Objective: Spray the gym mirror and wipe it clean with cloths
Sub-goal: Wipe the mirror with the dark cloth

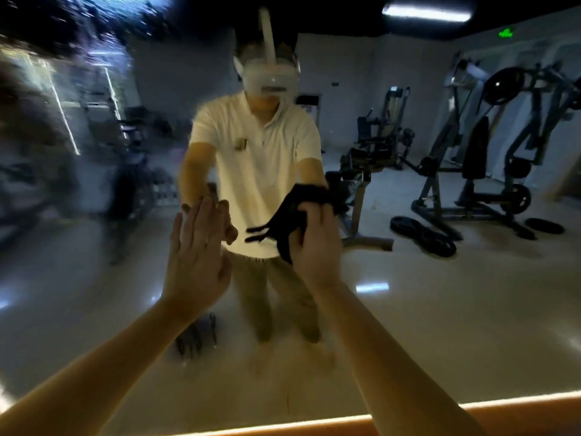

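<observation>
Both bare arms reach straight out from the lower edge of the mirror (440, 309) toward its middle. The left hand (196, 256) is raised with the palm facing the glass, the fingers straight and held together and the thumb out to the side. Its fingertips meet their own reflection, so it looks to be laid against the glass, with nothing in it.

Just beside it, the right hand (317, 243) is turned knuckles-up. Its grip is closed tight, with the fingers curled round a bunched black cloth (283, 225). The cloth sits at the glass just right of the mirror's centre, with loose ends sticking out toward the left hand. The two hands are near each other but apart.

In the reflection, the person wears a white headset (270, 73) and a pale polo shirt with a small badge (241, 143) on the chest; anything written on it is too small to read. A green lit sign (506, 33) shows near the top right corner, too blurred to read. Weight machines (503, 136) and loose weight plates (424, 234) on the floor show on the right side of the glass. The left side is smeared and blurred. A warm light strip (314, 423) runs along the bottom edge.
</observation>
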`<control>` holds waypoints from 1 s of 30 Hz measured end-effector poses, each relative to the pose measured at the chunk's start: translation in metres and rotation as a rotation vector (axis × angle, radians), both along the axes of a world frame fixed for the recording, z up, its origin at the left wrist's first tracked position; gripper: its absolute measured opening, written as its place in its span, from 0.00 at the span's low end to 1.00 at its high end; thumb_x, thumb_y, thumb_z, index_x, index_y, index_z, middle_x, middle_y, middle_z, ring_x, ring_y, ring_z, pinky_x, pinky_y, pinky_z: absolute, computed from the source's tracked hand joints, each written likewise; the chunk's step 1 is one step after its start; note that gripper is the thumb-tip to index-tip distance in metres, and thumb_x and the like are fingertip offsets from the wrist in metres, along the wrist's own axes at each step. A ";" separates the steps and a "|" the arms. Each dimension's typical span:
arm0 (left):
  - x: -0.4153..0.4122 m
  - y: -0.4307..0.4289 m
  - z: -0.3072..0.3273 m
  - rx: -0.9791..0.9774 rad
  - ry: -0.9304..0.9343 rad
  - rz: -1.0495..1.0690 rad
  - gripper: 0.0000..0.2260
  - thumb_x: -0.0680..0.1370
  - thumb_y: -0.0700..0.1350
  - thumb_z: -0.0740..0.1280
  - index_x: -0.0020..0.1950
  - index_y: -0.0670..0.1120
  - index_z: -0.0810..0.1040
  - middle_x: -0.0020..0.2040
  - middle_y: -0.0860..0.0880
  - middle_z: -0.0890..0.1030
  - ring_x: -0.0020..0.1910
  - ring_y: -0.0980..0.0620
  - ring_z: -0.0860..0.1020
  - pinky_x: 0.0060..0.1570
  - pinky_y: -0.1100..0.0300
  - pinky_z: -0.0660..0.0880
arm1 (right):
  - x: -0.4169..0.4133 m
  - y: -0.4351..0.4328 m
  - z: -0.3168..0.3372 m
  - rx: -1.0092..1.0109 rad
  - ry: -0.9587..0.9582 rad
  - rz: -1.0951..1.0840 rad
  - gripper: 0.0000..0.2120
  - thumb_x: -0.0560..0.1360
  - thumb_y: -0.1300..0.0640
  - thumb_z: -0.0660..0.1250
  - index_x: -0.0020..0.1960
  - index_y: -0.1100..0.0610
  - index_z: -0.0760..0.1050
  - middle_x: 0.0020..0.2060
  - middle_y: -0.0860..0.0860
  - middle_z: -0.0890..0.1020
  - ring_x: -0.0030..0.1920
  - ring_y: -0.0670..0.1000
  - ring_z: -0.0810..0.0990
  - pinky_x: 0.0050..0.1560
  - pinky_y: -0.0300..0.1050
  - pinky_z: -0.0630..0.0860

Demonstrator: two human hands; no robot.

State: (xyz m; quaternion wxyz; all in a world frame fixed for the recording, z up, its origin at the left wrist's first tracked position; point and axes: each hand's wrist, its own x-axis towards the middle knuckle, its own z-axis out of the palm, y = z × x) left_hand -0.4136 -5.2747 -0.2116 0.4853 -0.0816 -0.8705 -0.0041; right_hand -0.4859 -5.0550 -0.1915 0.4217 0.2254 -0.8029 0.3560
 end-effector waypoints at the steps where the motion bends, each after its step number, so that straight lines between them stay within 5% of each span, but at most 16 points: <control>1: 0.000 -0.004 0.008 0.014 0.024 0.004 0.44 0.74 0.43 0.70 0.85 0.42 0.50 0.83 0.36 0.57 0.82 0.36 0.57 0.78 0.32 0.57 | -0.003 0.000 0.021 -0.055 0.037 -0.043 0.17 0.77 0.62 0.68 0.64 0.57 0.71 0.60 0.58 0.75 0.53 0.57 0.79 0.49 0.49 0.80; 6: -0.002 -0.019 0.050 0.025 0.082 0.088 0.41 0.74 0.46 0.67 0.84 0.38 0.55 0.83 0.35 0.58 0.82 0.35 0.57 0.78 0.32 0.57 | -0.007 -0.021 0.065 0.000 0.086 -0.069 0.19 0.76 0.59 0.64 0.67 0.56 0.69 0.61 0.59 0.73 0.56 0.60 0.78 0.50 0.55 0.81; 11: -0.009 -0.029 0.076 0.027 0.089 0.146 0.37 0.80 0.52 0.62 0.84 0.37 0.55 0.84 0.35 0.54 0.84 0.36 0.53 0.79 0.34 0.55 | 0.007 -0.040 0.013 0.506 0.116 0.081 0.23 0.70 0.59 0.74 0.62 0.54 0.72 0.55 0.56 0.76 0.52 0.58 0.78 0.52 0.55 0.79; 15: -0.013 -0.032 0.075 0.005 0.046 0.169 0.43 0.80 0.61 0.64 0.84 0.37 0.52 0.84 0.36 0.51 0.84 0.37 0.51 0.79 0.34 0.56 | 0.005 -0.031 -0.005 0.835 0.144 0.121 0.24 0.68 0.54 0.76 0.62 0.53 0.74 0.55 0.54 0.77 0.51 0.58 0.80 0.52 0.54 0.78; 18: -0.015 -0.033 0.074 -0.005 0.022 0.189 0.45 0.79 0.63 0.64 0.85 0.37 0.50 0.85 0.36 0.48 0.84 0.38 0.48 0.79 0.34 0.55 | 0.000 -0.026 0.038 0.723 0.212 0.033 0.18 0.70 0.55 0.72 0.59 0.53 0.76 0.53 0.54 0.78 0.50 0.57 0.80 0.56 0.55 0.76; 25: -0.013 -0.039 0.073 -0.044 0.021 0.194 0.45 0.78 0.65 0.63 0.84 0.38 0.51 0.85 0.36 0.49 0.84 0.36 0.50 0.78 0.34 0.57 | -0.018 -0.028 0.197 0.354 0.390 -0.231 0.21 0.71 0.61 0.71 0.63 0.58 0.73 0.58 0.59 0.74 0.56 0.60 0.75 0.55 0.53 0.73; 30: -0.008 -0.041 0.075 -0.079 0.002 0.192 0.46 0.77 0.66 0.61 0.84 0.38 0.52 0.84 0.35 0.51 0.84 0.35 0.51 0.78 0.34 0.58 | -0.015 -0.057 0.202 0.256 0.422 -0.301 0.21 0.70 0.64 0.70 0.62 0.60 0.74 0.58 0.61 0.75 0.57 0.61 0.75 0.55 0.55 0.75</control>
